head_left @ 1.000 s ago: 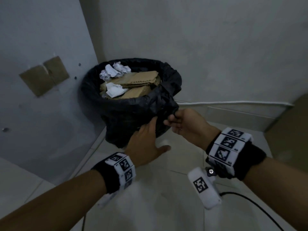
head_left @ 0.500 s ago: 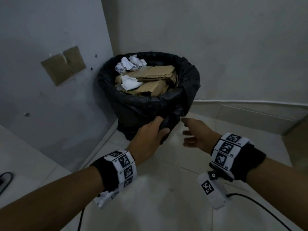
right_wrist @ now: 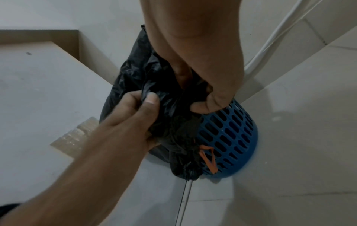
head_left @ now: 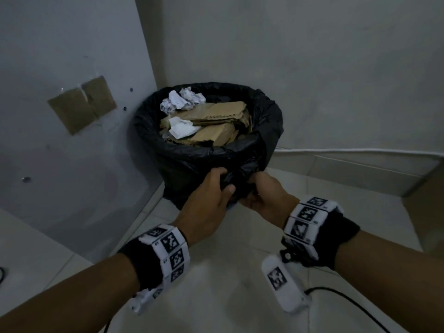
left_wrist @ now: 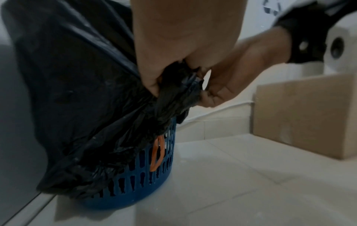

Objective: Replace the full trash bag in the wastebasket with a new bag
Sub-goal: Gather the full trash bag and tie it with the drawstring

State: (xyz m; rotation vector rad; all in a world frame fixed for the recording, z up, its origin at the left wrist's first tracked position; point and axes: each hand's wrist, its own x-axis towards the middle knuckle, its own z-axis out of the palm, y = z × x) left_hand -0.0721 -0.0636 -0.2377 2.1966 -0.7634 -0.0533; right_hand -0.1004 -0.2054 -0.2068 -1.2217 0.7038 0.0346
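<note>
A blue slotted wastebasket [left_wrist: 150,175] stands in the wall corner, lined with a black trash bag [head_left: 192,162] folded over its rim. The bag is full of cardboard pieces [head_left: 216,123] and crumpled paper [head_left: 182,99]. A twisted bunch of the bag [right_wrist: 173,125] hangs down the basket's front, and an orange rubber band [right_wrist: 208,159] dangles below it. My left hand [head_left: 227,186] grips the bunch from the left. My right hand [head_left: 254,186] pinches it from the right, thumb [right_wrist: 199,107] against the plastic.
Grey walls close in behind and left of the basket. A brown taped patch [head_left: 81,104] is on the left wall. A white cable [head_left: 360,150] runs along the baseboard. A cardboard box [left_wrist: 305,114] stands to the right. A black cord [head_left: 348,304] lies on the tiled floor.
Half a second ago my right hand was off the bag with fingers loose; it now pinches the bunch again. The left hand has stayed on the bag.
</note>
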